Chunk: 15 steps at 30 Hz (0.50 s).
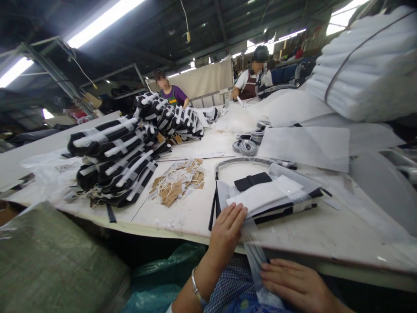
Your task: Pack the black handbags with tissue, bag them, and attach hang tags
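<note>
A black-trimmed bag (pixel 286 208) lies on the table with a long strap (pixel 243 161) looped behind it. A folded white sheet (pixel 270 195) and a black flat piece (pixel 252 181) rest on translucent sheeting on top. My left hand (pixel 228 224) lies with fingers stretched out on the near left end of the white sheet. Lower down, my right hand (pixel 293 280) has its fingers extended flat against a clear plastic strip (pixel 256 256) that hangs over the table's edge toward my lap. The right thumb is hidden.
Brown tags with white strings (pixel 179 182) are piled left of the bag. Further left stand stacked black-and-white wrapped bundles (pixel 114 161). Grey coils (pixel 247 147), translucent sheets (pixel 304 148) and a tied white stack (pixel 365 69) lie beyond. Two co-workers are across the table.
</note>
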Available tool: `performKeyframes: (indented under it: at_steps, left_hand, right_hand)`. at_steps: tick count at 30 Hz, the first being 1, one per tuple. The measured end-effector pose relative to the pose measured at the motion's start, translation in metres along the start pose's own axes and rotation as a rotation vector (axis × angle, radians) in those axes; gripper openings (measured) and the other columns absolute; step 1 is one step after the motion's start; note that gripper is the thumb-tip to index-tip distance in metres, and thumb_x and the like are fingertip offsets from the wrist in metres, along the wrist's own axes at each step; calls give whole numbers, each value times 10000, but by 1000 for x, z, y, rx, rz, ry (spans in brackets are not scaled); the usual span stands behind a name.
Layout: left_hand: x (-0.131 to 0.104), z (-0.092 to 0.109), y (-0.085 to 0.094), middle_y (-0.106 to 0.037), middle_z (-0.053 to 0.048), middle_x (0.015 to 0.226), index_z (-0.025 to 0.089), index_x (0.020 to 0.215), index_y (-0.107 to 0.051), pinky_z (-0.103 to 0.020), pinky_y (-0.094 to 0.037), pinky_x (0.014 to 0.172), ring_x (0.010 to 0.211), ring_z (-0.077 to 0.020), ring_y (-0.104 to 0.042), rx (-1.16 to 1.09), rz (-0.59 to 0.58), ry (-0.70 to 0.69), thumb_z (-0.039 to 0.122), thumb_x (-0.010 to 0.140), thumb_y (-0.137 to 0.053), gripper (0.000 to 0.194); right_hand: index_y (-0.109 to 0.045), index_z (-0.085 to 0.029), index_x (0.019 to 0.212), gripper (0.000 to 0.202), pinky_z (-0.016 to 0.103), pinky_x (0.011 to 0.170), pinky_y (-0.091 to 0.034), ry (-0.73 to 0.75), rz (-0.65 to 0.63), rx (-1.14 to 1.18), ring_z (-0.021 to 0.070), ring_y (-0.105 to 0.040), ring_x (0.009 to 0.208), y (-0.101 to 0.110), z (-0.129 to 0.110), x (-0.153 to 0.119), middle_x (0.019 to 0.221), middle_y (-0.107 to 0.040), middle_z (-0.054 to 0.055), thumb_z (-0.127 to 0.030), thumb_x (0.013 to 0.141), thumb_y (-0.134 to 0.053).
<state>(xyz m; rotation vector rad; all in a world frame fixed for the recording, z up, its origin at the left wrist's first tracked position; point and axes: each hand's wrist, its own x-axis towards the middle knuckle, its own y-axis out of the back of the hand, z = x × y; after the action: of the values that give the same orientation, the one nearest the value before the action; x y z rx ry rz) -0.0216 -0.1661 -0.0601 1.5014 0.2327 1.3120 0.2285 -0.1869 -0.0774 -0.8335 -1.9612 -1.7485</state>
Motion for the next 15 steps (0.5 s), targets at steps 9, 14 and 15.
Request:
performKeyframes:
  at_steps: [9,14,15]
  left_hand:
    - [-1,-4,-2,-538,-76,1472,172,1478,-420,-462,-458,1133,1426,-207,-414,-37,21,-24,-96,765,-403,762]
    - [-1,-3,-1,-563,-71,1448,170,1466,-438,-462,-466,1126,1412,-212,-434,-18,25,-27,-88,787,-413,726]
    - [-1,-2,-1,-568,-70,1443,169,1464,-441,-463,-467,1125,1411,-212,-435,-17,29,-30,-85,792,-412,719]
  right_hand:
    - [-689,-177,1166,286,291,1020,-523,-47,-8,15,160,-670,1135,-10,6,-14,1076,-768,71,-185,1010,-450]
    - [-680,-197,1166,291,282,999,-545,-105,-197,101,150,-724,999,26,6,17,1066,-767,62,-365,1017,-496]
    - [-668,-194,1197,344,297,1023,-533,-108,-229,103,154,-726,979,37,8,26,1081,-760,70,-437,997,-528]
